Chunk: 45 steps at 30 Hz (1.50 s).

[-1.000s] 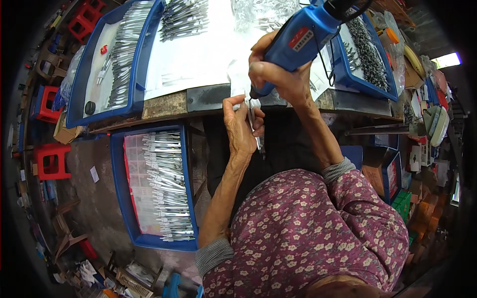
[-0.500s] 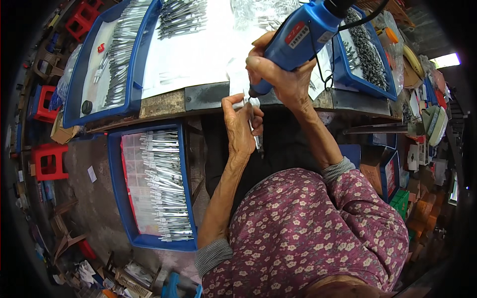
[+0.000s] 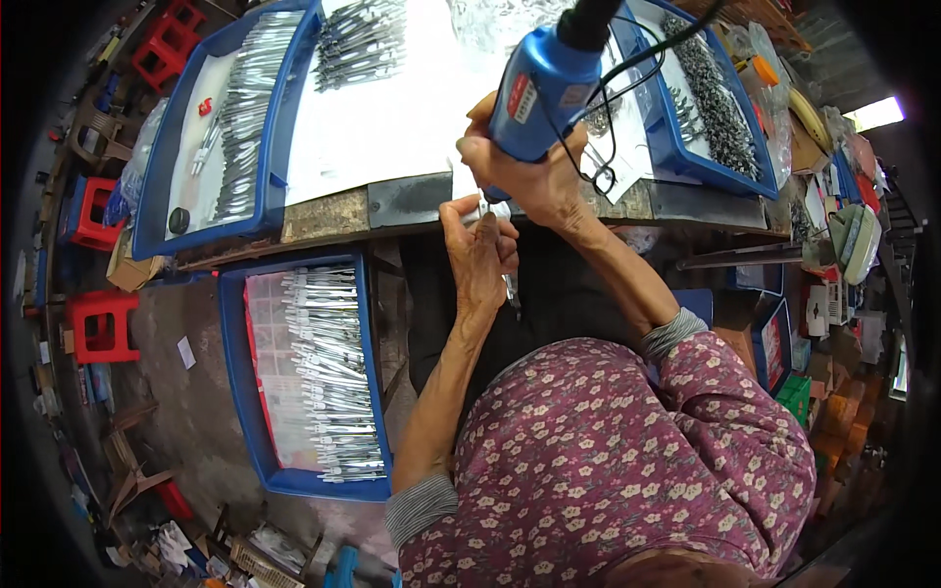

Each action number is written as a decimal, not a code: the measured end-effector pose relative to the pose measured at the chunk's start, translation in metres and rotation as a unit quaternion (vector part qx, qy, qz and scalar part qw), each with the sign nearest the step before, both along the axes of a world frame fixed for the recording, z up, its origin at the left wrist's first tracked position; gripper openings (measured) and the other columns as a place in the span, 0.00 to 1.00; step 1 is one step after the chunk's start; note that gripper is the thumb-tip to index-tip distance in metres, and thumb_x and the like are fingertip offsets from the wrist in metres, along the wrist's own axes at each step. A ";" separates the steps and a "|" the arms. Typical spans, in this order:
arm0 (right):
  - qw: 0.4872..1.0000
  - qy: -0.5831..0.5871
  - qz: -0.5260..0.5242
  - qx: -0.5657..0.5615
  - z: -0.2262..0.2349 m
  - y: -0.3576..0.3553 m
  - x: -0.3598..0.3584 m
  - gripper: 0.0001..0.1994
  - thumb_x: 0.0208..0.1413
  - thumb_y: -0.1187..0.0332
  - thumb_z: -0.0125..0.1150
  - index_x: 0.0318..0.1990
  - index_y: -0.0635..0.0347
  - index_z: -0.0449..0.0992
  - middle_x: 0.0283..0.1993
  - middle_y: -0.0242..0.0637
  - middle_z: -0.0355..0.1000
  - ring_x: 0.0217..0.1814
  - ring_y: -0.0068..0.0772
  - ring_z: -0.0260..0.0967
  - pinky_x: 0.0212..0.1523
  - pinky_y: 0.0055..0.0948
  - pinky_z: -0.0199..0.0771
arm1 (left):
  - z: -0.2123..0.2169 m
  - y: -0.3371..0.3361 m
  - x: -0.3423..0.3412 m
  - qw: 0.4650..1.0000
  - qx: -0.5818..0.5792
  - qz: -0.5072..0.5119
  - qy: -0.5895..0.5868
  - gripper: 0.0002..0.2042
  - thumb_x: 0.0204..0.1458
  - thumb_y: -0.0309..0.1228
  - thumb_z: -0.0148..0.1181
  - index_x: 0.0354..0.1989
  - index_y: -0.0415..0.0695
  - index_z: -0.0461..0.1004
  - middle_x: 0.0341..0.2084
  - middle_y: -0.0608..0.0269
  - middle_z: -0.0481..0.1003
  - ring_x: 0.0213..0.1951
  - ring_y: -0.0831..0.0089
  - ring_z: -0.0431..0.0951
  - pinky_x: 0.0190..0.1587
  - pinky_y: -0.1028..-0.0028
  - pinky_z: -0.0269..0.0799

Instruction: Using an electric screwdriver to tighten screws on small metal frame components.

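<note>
My right hand is wrapped round a blue corded electric screwdriver, held nearly upright over the table's front edge. Its tip points down at my left hand, whose fingers are closed on a slim silver metal part. Most of that part is hidden under the fingers; only its lower end shows below them, in front of the dark trousers. Whether the tip touches the part or a screw on it, I cannot tell.
Silvery slim parts fill a blue tray at the left and a lower blue tray beside my left arm. Dark small pieces lie in a blue tray at the right. A black cord hangs near the screwdriver. Red stools stand far left.
My right hand and the electric screwdriver have moved left, and the screwdriver now stands more upright. My left hand has stayed almost in place with the metal part.
</note>
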State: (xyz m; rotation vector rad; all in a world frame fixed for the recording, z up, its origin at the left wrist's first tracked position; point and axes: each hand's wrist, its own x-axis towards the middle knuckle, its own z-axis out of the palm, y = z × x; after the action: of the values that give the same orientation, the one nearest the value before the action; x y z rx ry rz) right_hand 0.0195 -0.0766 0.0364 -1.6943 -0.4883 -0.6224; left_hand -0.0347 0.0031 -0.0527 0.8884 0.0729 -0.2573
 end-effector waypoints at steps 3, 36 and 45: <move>0.994 0.110 -0.007 0.018 0.016 0.006 -0.009 0.07 0.38 0.79 0.58 0.29 0.65 0.70 0.18 0.33 0.69 0.17 0.19 0.67 0.17 0.18 0.67 | 0.002 -0.001 -0.003 1.000 -0.018 0.010 0.011 0.14 0.54 0.35 0.48 0.40 0.44 0.52 0.16 0.64 0.65 0.13 0.84 0.58 0.12 0.85 0.51; 0.990 0.082 0.023 0.113 0.017 0.004 -0.009 0.07 0.40 0.83 0.54 0.30 0.69 0.69 0.18 0.37 0.68 0.16 0.22 0.66 0.17 0.22 0.67 | 0.008 0.002 -0.004 0.999 -0.029 0.003 0.029 0.16 0.53 0.35 0.51 0.42 0.45 0.52 0.18 0.62 0.65 0.15 0.84 0.57 0.14 0.85 0.53; 0.999 0.016 -0.028 0.028 0.007 0.007 -0.010 0.04 0.40 0.82 0.55 0.26 0.67 0.68 0.15 0.34 0.67 0.15 0.20 0.65 0.16 0.17 0.66 | 0.012 0.001 -0.005 0.999 -0.012 0.006 0.030 0.09 0.55 0.30 0.43 0.41 0.45 0.52 0.16 0.65 0.65 0.13 0.86 0.57 0.13 0.86 0.51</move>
State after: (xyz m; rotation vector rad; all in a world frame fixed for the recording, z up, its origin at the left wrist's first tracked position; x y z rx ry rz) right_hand 0.0093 -0.0695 0.0435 -1.6679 -0.3985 -0.6441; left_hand -0.0402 0.0040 -0.0409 0.8554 0.1314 -0.2727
